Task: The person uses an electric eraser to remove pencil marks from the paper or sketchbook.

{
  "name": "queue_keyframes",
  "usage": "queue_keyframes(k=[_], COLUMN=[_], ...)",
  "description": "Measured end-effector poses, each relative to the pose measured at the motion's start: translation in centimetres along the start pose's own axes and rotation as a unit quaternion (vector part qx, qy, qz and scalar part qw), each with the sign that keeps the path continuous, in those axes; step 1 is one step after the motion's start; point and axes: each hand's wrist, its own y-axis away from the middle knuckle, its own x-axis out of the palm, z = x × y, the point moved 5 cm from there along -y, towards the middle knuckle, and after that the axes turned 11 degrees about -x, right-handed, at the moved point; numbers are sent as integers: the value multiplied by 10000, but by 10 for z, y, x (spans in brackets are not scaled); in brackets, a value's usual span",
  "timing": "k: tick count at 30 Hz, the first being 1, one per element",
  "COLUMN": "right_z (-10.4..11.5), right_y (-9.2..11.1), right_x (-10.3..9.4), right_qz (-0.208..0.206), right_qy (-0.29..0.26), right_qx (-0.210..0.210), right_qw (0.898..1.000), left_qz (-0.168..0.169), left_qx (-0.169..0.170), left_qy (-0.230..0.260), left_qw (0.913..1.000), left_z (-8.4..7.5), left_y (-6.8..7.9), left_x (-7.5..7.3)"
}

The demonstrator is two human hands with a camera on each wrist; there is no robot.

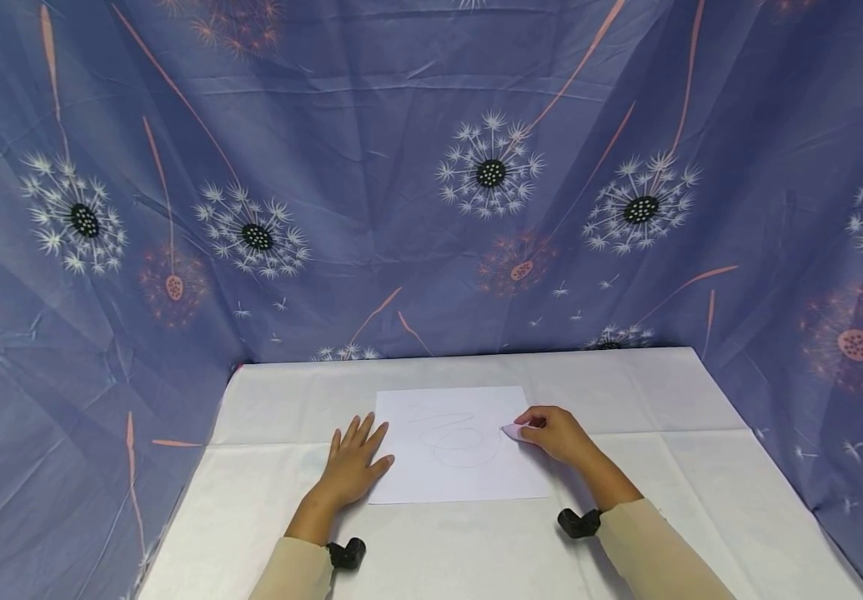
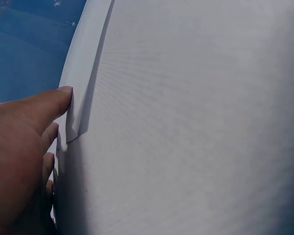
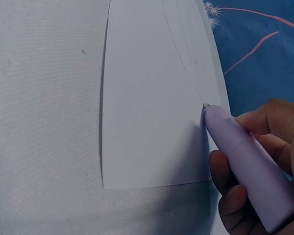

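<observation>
Toward six o'clock of my head view lies the white sheet (image 1: 408, 483), bearing faint looping lines (image 1: 464, 446). At its three o'clock, I see the right hand (image 1: 557, 435) pinching a lilac tool (image 3: 255, 176), tip against the sheet; at nine o'clock, the left hand (image 1: 352, 468) rests spread, overlapping its edge.

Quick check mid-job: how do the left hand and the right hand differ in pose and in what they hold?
The left hand has its fingers spread and straight; the right hand has its fingers curled.
The left hand holds nothing and lies across the paper's left edge; the right hand grips a lilac tool near the right edge.
Both come out of beige sleeves.
</observation>
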Motion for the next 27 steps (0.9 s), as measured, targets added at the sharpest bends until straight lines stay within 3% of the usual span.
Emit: queue_keyframes(k=[27], right_z=[0], right_y=[-5], right_x=[1], right_qz=[91], right_qy=[24], right_qx=[-110], right_qw=[9999], left_qz=[-59], left_qx=[88], left_qy=[10], left_qw=[9999], left_z=[2], left_y=[0], left_x=[3])
